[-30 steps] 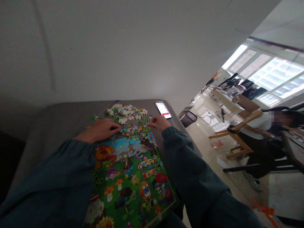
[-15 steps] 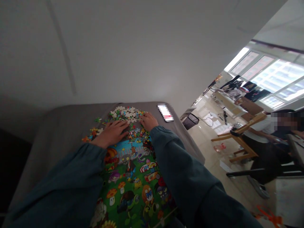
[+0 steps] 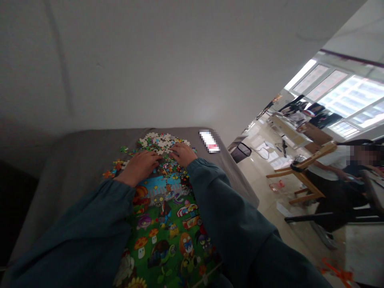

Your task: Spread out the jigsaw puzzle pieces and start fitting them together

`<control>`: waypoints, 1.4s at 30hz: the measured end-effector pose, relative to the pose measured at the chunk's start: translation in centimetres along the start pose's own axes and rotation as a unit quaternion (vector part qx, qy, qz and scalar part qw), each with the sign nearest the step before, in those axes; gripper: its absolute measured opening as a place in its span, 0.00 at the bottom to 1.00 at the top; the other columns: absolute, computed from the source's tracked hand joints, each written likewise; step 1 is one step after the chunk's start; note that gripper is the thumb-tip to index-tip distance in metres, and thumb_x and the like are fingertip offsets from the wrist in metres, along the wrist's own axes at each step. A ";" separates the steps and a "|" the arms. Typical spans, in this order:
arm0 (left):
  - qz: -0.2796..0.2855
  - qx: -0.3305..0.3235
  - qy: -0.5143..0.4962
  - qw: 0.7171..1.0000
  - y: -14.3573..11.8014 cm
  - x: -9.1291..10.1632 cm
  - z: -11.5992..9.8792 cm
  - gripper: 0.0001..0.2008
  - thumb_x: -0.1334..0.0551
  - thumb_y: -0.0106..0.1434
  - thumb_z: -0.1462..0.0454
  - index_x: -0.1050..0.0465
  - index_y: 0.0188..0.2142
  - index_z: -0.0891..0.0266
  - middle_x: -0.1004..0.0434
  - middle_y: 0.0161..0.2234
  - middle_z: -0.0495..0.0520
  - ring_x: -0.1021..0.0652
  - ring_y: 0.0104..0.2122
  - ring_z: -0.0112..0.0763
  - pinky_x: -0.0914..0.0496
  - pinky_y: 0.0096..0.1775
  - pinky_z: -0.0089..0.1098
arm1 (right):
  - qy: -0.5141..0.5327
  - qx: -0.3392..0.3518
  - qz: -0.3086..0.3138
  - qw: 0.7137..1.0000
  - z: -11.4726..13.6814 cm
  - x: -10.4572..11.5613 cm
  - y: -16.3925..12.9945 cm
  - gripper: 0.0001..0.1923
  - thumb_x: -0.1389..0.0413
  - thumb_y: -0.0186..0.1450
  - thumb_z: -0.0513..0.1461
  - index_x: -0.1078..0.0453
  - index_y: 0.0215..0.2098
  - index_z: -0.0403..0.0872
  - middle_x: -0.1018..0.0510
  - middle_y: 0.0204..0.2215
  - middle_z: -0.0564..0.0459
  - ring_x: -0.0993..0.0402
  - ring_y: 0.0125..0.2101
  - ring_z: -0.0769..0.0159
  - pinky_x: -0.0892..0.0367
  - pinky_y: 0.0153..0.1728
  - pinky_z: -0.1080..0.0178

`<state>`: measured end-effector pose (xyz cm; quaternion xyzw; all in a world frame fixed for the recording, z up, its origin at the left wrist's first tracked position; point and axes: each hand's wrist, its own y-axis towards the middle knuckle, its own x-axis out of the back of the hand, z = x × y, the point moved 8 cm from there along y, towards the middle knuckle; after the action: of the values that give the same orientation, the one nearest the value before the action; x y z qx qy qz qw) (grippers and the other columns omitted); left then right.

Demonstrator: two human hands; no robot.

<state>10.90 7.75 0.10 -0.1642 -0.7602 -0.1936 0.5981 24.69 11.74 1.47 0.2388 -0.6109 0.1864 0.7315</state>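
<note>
A pile of loose jigsaw puzzle pieces (image 3: 162,140) lies on the grey cloth, many with their pale backs up. My left hand (image 3: 142,166) rests at the near left of the pile, fingers stretched forward and a little bent over the pieces. Opposite it, my right hand (image 3: 183,154) touches the pile's near right side with bent, slightly parted fingers. No piece shows clearly in either hand. Between my forearms is a colourful cartoon picture (image 3: 163,236) with a green lawn. Small coloured pieces cover its far end.
More puzzle pieces (image 3: 115,166) are scattered left of my left hand. A phone (image 3: 209,141) with a lit screen lies at the far right of the grey-covered surface (image 3: 78,160), against a pale wall (image 3: 150,60). Beyond, a person sits near a wooden chair (image 3: 312,180).
My right hand has moved slightly left, nearer my left hand, uncovering pale pieces behind it. My left hand's fingers are a little more bent.
</note>
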 end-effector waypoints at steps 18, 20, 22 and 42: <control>-0.091 0.037 -0.010 0.995 -0.1 0.6 0.5 0.24 0.54 0.75 0.60 0.32 0.65 0.57 0.28 0.64 0.57 0.32 0.63 0.49 0.37 0.59 0.49 | 0.006 0.011 0.013 1.000 -1.2 -0.3 1.3 0.11 0.40 0.71 0.44 0.22 0.43 0.45 0.20 0.41 0.48 0.29 0.45 0.60 0.38 0.52 0.59; -0.087 0.032 -0.009 0.996 -0.1 -0.3 0.7 0.25 0.53 0.74 0.64 0.33 0.66 0.54 0.28 0.65 0.55 0.34 0.65 0.50 0.37 0.59 0.51 | -0.005 -0.009 -0.007 1.000 -1.4 -0.1 1.4 0.14 0.42 0.72 0.43 0.24 0.51 0.44 0.21 0.46 0.45 0.30 0.48 0.58 0.38 0.54 0.56; -0.079 0.020 -0.008 0.997 -0.1 -1.0 0.7 0.24 0.52 0.74 0.63 0.32 0.65 0.51 0.28 0.64 0.53 0.35 0.66 0.50 0.38 0.59 0.53 | -0.019 -0.027 -0.028 0.999 -1.3 0.0 1.6 0.18 0.46 0.74 0.41 0.29 0.60 0.44 0.25 0.54 0.43 0.34 0.53 0.54 0.39 0.56 0.53; -0.059 0.029 0.036 0.997 0.0 -0.7 0.1 0.14 0.43 0.72 0.59 0.21 0.51 0.54 0.23 0.56 0.59 0.30 0.57 0.52 0.35 0.53 0.49 | -0.007 0.017 0.050 0.999 -0.9 0.4 1.7 0.10 0.41 0.72 0.39 0.20 0.48 0.48 0.16 0.42 0.52 0.22 0.44 0.63 0.33 0.49 0.63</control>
<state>10.95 7.80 -0.58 -0.0946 -0.7516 -0.2121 0.6173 24.54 13.62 1.90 0.2212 -0.6238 0.2316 0.7129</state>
